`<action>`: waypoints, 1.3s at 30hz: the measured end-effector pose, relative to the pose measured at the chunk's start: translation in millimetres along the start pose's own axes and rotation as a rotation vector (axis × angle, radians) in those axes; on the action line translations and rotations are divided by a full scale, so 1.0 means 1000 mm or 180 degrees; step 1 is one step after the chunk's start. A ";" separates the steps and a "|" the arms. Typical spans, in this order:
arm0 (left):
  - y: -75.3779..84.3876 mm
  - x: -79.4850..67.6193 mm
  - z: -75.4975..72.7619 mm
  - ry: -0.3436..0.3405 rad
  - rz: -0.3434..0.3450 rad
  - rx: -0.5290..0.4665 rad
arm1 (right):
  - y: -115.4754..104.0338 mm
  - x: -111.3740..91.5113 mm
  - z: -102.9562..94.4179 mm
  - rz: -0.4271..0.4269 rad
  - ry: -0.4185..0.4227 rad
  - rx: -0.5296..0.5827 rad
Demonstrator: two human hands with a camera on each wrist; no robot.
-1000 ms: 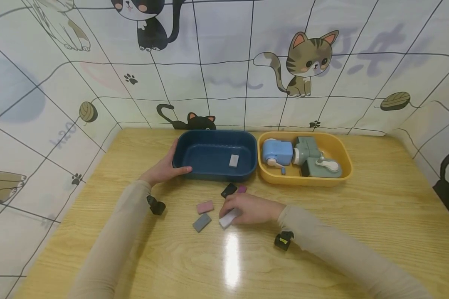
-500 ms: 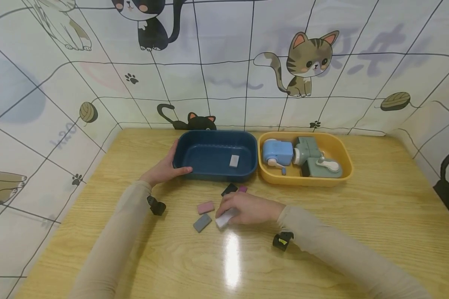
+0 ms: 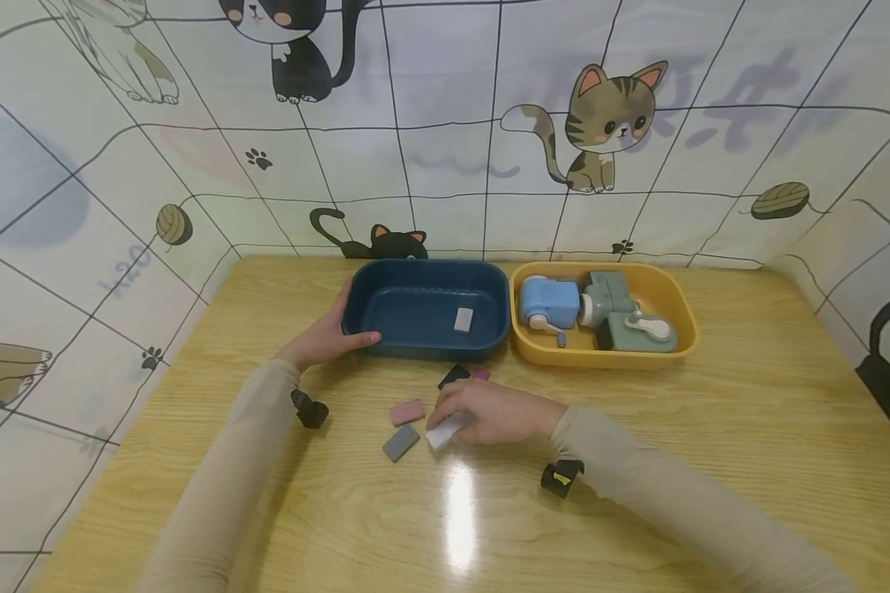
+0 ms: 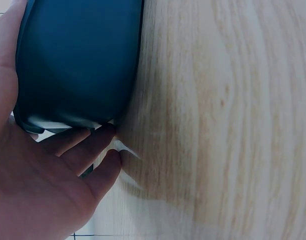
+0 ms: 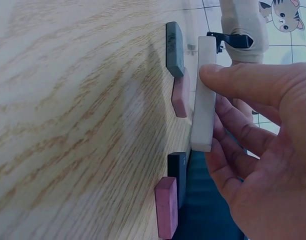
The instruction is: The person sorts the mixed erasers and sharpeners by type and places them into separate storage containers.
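My right hand [image 3: 493, 413] pinches a white eraser [image 5: 205, 112] between thumb and fingers, a little above the wooden table. My left hand [image 3: 329, 333] grips the left end of a dark blue bin [image 3: 430, 349], its thumb along the front wall and the other fingers round the end. Inside the bin lies a small white block [image 3: 463, 319]. Left of the right hand, a pink eraser [image 3: 407, 412] and a grey eraser [image 3: 401, 443] lie on the table. A black eraser [image 3: 454, 377] and a magenta eraser [image 5: 166, 207] lie between that hand and the bin.
Beside the blue bin stands a yellow bin [image 3: 601, 359], which holds a light blue device with a crank [image 3: 552, 302] and grey-green devices [image 3: 630, 333]. A cat-patterned cloth [image 3: 445, 165] rises behind the table [image 3: 341, 511].
My right hand has shifted slightly left with the white eraser, most of it in the first half second. The left hand and both bins have stayed in place.
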State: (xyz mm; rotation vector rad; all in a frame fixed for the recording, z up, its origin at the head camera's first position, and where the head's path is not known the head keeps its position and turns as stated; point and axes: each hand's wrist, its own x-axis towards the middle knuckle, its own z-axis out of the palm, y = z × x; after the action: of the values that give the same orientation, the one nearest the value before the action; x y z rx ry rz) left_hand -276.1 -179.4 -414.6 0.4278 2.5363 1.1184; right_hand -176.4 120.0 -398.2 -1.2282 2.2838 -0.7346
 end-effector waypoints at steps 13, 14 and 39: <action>-0.001 0.002 0.000 0.0000 -0.0034 0.0007 | -0.004 0.000 -0.006 -0.0023 0.0085 -0.0017; -0.001 0.002 0.000 0.0000 -0.0040 0.0003 | -0.003 0.000 -0.006 -0.0046 0.0103 -0.0038; -0.002 0.002 0.001 0.0032 -0.0038 0.0049 | -0.008 -0.001 -0.023 -0.0191 0.0313 -0.0117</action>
State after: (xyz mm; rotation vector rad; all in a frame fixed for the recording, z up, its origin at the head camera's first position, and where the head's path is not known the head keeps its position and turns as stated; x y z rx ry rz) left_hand -277.5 -179.1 -417.5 0.4113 2.5543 1.1001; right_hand -184.4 122.9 -375.6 -1.3095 2.3578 -0.7942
